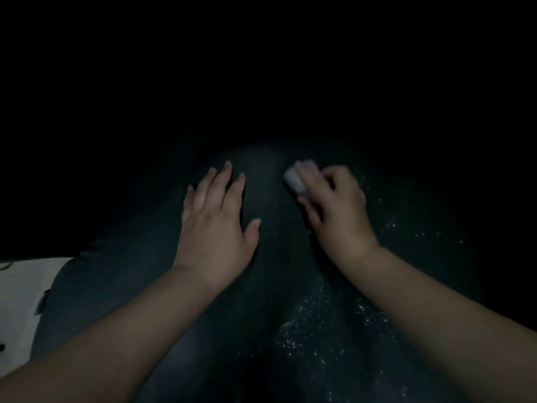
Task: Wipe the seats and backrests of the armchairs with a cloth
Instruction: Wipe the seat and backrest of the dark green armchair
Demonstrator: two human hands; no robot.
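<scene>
At nine o'clock a pale patch of floor or fabric [20,301] shows at the frame's edge, too dim to name. Moving in, the left hand [216,225] lies flat on the dark, smooth, rounded armchair cushion [261,257], fingers straight and spread, holding nothing, just bracing. Past centre, at about one o'clock from it, the right hand [337,210] has its fingers curled round a small, pale, bunched-up cloth [299,177], which sticks out beyond the fingertips and sits against the upholstery. White specks [305,324] scatter from three o'clock down to five o'clock, below and right of that hand (dust or crumbs, I cannot tell). To do this wipe well, I'd say keep the left palm steadying the cushion, press the cloth flat and draw long overlapping strokes through the speckled zone. The cushion reads dark grey-green and matte; everything beyond it is black.
</scene>
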